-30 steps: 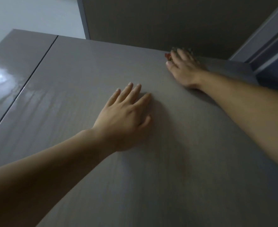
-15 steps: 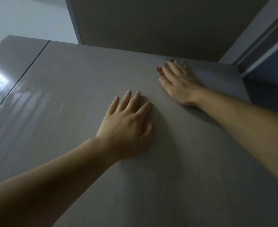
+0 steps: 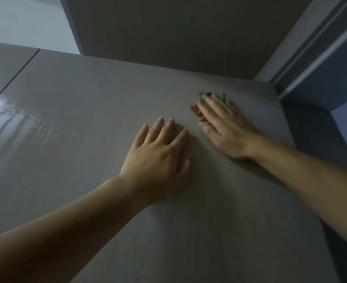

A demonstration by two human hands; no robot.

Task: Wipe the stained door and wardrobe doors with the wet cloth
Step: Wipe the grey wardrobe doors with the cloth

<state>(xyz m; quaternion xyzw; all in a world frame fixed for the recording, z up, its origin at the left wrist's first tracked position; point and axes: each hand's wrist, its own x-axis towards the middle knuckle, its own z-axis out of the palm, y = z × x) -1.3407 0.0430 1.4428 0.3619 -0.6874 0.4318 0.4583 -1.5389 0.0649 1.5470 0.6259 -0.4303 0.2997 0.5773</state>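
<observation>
Grey wardrobe door (image 3: pixel 82 164) bears left hand (image 3: pixel 158 158) flat, right hand (image 3: pixel 227 127) flat pressing cloth (image 3: pixel 195 110).

We count two bare hands: the left hand (image 3: pixel 158 152) and the right hand (image 3: pixel 225 127), both flat on one broad grey matt wardrobe door (image 3: pixel 87 139). We count one cloth, a crumpled red and green cloth (image 3: pixel 196 111) showing only at the right hand's fingertips, toward the door's top right corner. We count two door panels in all: the second, a glossy grey wardrobe door (image 3: pixel 3 64), lies past one thin dark seam (image 3: pixel 15 76) at the left edge. One darker brown panel (image 3: pixel 168 33) stands above.
</observation>
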